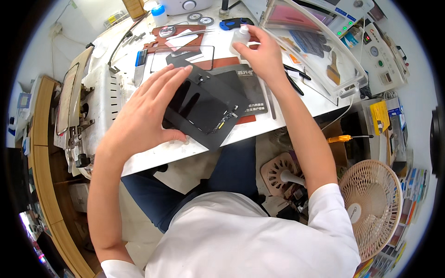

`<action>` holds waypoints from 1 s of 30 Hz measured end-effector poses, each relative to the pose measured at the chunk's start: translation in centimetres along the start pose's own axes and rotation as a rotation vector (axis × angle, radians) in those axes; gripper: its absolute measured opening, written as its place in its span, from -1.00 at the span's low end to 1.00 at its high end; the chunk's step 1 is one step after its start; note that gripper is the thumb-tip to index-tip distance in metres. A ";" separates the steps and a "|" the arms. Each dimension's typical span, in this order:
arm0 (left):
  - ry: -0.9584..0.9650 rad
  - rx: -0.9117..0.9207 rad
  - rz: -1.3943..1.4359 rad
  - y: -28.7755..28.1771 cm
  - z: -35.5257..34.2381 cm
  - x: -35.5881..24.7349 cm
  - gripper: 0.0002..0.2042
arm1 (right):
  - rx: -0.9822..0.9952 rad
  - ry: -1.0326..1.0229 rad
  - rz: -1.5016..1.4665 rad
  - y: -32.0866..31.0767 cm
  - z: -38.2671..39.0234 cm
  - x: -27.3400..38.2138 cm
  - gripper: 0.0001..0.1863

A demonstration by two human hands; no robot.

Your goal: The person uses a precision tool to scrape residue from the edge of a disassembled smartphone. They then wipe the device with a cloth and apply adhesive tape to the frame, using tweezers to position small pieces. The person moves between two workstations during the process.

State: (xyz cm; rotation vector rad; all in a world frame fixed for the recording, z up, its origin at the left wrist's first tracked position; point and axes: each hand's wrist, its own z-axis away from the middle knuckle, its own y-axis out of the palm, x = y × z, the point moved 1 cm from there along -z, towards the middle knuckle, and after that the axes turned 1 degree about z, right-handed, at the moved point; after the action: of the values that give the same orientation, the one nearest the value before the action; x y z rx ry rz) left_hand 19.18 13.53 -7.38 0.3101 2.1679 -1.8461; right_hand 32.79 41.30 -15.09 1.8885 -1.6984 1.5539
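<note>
My left hand [143, 111] grips the left side of a black sheet [208, 139], fingers over its upper part and thumb near its lower left. On the sheet lies a dark phone screen [194, 104] with small ribbon-cable parts along its right end. My right hand [262, 60] is closed on a small translucent bottle [238, 44] with a white top, raised above the bench. Beneath the sheet are a printed black mat [255, 95] and a brown pad [245, 119]. A thin metal tool [271, 104] lies to their right, and a glass frame [212, 60] behind them.
A white machine [99, 97] stands at the left. A clear lidded box [343, 83], pliers [294, 81], a brown tray [194, 39] and a blue-black tool [236, 24] occupy the bench [162, 157]. Below right are a fan [371, 208] and a yellow-handled screwdriver [338, 139].
</note>
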 end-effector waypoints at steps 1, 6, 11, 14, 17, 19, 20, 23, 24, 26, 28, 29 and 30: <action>-0.027 0.010 -0.006 0.1 0.3 0.0 0.20 | 0.012 -0.008 0.045 1.0 -1.1 -1.2 -0.32; 0.027 -0.079 -0.001 2.4 1.1 1.6 0.18 | 0.037 -0.014 0.160 3.2 -3.0 -2.6 -0.30; 0.048 -0.186 0.094 4.0 0.9 1.8 0.18 | 0.017 -0.044 0.107 1.8 -2.4 -3.2 -0.33; -0.002 -0.192 0.066 4.5 0.6 1.5 0.18 | -0.092 -0.048 0.070 -1.3 -0.9 -2.7 -0.42; 0.009 -0.243 0.058 5.1 0.1 1.0 0.16 | -0.135 0.030 0.074 -5.1 2.2 -0.4 -0.55; -0.001 -0.247 0.050 5.4 0.0 0.7 0.17 | -0.192 0.093 0.109 -7.0 5.1 0.4 -0.65; -0.004 -0.252 0.045 5.4 0.0 0.5 0.17 | -0.243 0.110 0.130 -7.7 6.5 0.5 -0.70; -0.034 -0.220 0.041 5.6 0.1 0.5 0.18 | -0.321 0.246 0.228 -9.8 10.0 -0.2 -0.77; -0.038 -0.210 0.021 5.6 0.0 0.6 0.19 | -0.332 0.304 0.260 -10.4 10.8 -0.5 -0.78; 0.000 -0.223 0.035 5.5 -0.7 0.4 0.19 | -0.302 0.255 0.304 -10.8 12.0 -0.4 -0.79; 0.062 -0.257 0.050 5.5 -1.5 0.1 0.18 | -0.258 0.226 0.352 -10.7 12.9 0.0 -0.79; 0.075 -0.257 0.043 5.6 -1.7 0.1 0.17 | -0.191 0.191 0.391 -10.1 13.2 0.4 -0.79; 0.086 -0.258 0.036 5.8 -1.9 0.0 0.17 | -0.076 0.206 0.390 -9.4 13.3 1.3 -0.79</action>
State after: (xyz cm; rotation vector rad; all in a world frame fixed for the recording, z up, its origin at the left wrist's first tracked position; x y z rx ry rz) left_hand 21.02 16.36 -12.44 0.3753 2.4078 -1.5362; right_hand 47.64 34.41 -15.48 1.3612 -2.0805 1.7133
